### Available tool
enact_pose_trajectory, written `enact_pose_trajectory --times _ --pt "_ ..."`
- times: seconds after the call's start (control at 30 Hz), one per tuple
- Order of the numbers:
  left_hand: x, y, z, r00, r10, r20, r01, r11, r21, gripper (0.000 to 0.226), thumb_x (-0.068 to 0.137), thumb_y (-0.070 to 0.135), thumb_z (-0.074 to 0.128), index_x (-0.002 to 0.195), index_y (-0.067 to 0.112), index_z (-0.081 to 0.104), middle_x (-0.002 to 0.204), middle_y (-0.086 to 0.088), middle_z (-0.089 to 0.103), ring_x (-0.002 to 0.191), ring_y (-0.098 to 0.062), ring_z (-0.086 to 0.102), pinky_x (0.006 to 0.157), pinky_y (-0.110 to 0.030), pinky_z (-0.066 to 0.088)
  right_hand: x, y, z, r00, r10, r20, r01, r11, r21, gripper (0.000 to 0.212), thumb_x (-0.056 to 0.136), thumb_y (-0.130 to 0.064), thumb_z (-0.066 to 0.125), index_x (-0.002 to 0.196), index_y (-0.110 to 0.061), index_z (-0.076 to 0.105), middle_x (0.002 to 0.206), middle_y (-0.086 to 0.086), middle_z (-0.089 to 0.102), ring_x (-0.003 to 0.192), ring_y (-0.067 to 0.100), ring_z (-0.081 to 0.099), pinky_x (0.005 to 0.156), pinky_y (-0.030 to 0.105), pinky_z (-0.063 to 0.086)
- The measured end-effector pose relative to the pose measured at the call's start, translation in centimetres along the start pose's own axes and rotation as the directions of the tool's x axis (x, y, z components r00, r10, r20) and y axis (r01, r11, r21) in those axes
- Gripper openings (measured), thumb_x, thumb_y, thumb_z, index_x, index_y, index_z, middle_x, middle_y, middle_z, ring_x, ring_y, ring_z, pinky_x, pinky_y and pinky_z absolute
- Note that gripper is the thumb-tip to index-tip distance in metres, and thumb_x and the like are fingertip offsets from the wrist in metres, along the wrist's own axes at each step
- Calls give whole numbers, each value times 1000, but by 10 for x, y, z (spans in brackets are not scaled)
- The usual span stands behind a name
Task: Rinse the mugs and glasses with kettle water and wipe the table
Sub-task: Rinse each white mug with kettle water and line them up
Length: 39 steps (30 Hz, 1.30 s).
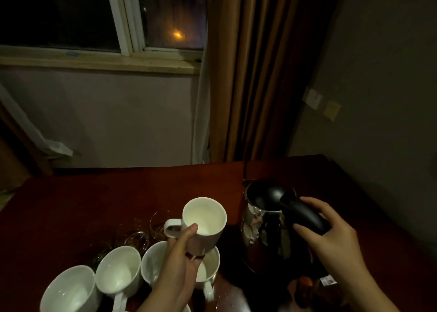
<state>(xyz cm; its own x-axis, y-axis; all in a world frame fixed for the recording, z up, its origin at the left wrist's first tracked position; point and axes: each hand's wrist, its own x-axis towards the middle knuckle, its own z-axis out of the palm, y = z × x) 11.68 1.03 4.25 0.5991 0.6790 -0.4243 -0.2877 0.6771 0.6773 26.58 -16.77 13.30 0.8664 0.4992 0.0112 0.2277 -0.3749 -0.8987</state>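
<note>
Dim room with a dark window [71,14] up at 11 o'clock and brown curtains [248,75] hanging at 12, and a reddish-brown bench [94,205] sitting below it all. Left hand [179,262] is holding a white mug [203,222] up off the bench near the middle, grip curled round its lower side with the thumb pressing the wall, handle pointing toward 9 o'clock. Mug is looking plain, glossy and tilted a bit toward the camera, and I can't tell if there's water in it. Right hand [331,238] is gripping the black handle of the steel kettle [272,226] at 3 o'clock, fingers wrapping round it, lid closed. Three more white mugs [118,269] are sitting at 7 o'clock, partly under the left hand. Some clear glasses [139,236] are glinting just behind those, hard to make out.
</note>
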Motion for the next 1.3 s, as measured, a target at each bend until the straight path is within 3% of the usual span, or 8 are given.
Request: enact_pose_trajectory --times 0.27,0.37,0.43,0.6,0.8,0.93,1.1,1.3 --pt "0 1 6 1000 21 -3 -21 1000 -18 84 60 28 65 138 21 36 131 -12 51 113 -26 52 83 -39 48 -5 -23 -32 982 -150 116 150 989 12 67 64 2 75 82 -61 63 94 -19 67 85 -6 63 69 17 46" --pt "-2 1 12 999 30 -14 -30 999 -32 82 60 25 63 137 20 37 127 -11 52 106 -23 54 87 -40 46 -8 -36 -43 962 -162 220 155 987 46 48 50 -35 85 88 -57 65 98 -29 65 89 -3 65 66 19 56" --pt "-5 1 15 999 32 -22 -33 999 -28 81 59 24 63 135 19 37 125 -10 52 102 -21 54 89 -41 44 -10 -39 -49 943 -157 292 152 988 42 71 26 -67 81 94 -50 68 102 -22 68 89 4 68 65 21 57" --pt "-9 1 13 1000 20 -12 -20 1000 -17 83 61 22 63 138 20 34 130 -12 48 107 -24 52 92 -41 42 -15 -50 -52 919 -189 346 194 981 21 79 16 -75 74 91 -51 69 98 -21 70 84 0 68 68 11 53" --pt "-15 0 11 1000 -12 6 12 1000 -27 71 70 17 61 137 21 35 124 -13 51 104 -26 54 83 -39 47 -23 -64 -52 894 -195 404 242 968 -69 72 21 -77 73 89 -55 67 95 -27 69 84 -6 67 66 7 51" --pt "-17 -1 11 1000 -19 22 19 1000 -22 77 62 19 61 135 21 37 123 -13 54 101 -24 56 75 -36 47 -25 -73 -52 907 -192 375 230 971 -59 46 39 -52 81 82 -58 67 87 -26 71 80 -2 68 59 8 51" --pt "-20 -3 14 999 -33 28 34 999 -32 72 62 18 61 131 20 40 118 -12 57 98 -23 57 71 -35 46 -26 -76 -53 905 -248 346 319 933 -166 57 41 -28 90 82 -60 66 84 -23 72 60 -4 67 51 7 49" --pt "-22 -4 15 999 -53 13 53 998 -45 60 71 11 59 128 20 43 123 -15 55 98 -24 57 68 -35 46 -26 -81 -58 908 -227 352 314 925 -215 71 20 -88 60 87 -64 62 87 -34 67 79 -13 64 63 3 50"
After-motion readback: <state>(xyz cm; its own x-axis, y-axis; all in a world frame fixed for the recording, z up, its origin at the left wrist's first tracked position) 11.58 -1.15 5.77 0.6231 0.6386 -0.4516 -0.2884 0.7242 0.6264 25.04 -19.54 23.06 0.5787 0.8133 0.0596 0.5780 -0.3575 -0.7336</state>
